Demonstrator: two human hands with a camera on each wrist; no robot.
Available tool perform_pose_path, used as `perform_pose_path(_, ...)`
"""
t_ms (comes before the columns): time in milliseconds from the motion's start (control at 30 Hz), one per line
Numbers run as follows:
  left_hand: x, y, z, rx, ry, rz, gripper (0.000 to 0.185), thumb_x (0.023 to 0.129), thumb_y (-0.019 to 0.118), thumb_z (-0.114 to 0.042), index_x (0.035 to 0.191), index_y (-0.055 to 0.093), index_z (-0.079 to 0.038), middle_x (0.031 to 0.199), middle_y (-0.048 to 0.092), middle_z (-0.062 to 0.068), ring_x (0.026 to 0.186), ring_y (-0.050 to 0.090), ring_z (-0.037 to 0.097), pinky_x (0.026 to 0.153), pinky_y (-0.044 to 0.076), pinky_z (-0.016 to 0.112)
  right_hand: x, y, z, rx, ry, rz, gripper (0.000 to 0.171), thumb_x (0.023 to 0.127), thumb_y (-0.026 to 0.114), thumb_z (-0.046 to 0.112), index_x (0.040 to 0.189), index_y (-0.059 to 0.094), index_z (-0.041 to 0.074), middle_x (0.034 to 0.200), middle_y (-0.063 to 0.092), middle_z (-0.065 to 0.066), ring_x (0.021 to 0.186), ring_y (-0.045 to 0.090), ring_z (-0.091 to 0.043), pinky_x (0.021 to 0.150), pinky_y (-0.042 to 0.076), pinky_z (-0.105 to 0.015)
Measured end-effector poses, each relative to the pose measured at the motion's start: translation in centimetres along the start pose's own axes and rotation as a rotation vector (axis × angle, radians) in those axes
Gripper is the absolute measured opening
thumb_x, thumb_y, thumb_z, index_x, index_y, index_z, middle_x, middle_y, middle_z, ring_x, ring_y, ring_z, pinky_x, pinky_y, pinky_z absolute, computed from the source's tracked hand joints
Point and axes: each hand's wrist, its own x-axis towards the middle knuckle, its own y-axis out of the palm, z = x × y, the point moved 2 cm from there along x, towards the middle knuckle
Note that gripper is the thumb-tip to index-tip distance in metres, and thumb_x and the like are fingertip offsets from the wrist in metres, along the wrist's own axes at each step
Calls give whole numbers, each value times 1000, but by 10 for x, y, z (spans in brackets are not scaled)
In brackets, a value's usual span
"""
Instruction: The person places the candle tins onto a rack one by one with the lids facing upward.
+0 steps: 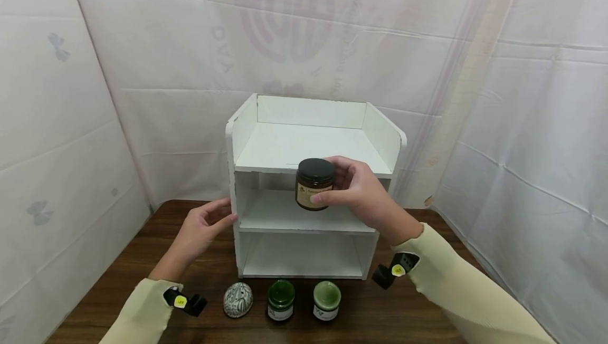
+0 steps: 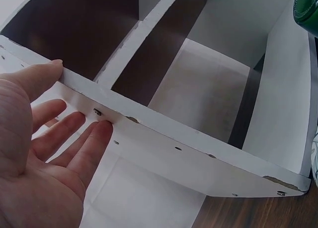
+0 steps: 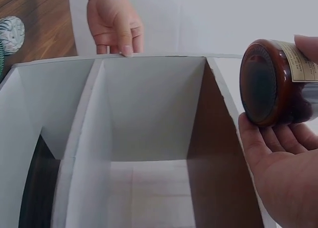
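Left hand [image 1: 201, 228] flat against shelf [image 1: 309, 149] left side panel, fingers [image 2: 74, 138] straight, thumb on front edge; right hand [image 1: 366, 196] holds brown jar [image 1: 314, 183] in air before middle compartment, fingers wrapped round it, black lid up; on tabletop [image 1: 404, 312] in front: patterned egg [image 1: 238, 299], two green jars [image 1: 281, 299] [image 1: 326, 300].

Patterned egg-shaped ornament [image 1: 238, 299], laid on dark wooden table [image 1: 119, 286], front left. Two green jars set just beside it in a row: dark green jar [image 1: 281, 300], then pale-lidded green jar [image 1: 326, 300]. White sheeting [image 1: 522, 122] hung behind and at both sides.
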Motion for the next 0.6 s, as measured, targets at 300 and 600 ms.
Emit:
perform_pose_path(300, 0, 1, 0, 0, -3, -3, 55, 99, 71, -31, 146, 56, -8, 135, 67, 17, 108, 63, -2, 85, 54, 17, 8, 0, 8, 37, 5, 2, 53, 78, 82, 6, 128, 65, 6, 114, 75, -9, 99, 73, -20, 82, 58, -30)
perform_pose_path(600, 0, 2, -1, -49, -3, -5, 53, 98, 72, -28, 144, 58, -5, 133, 67, 21, 106, 64, -4, 85, 54, 18, 16, 1, 15, 73, 8, 6, 54, 77, 81, 6, 128, 64, 4, 114, 75, -11, 99, 73, -19, 83, 58, -29)
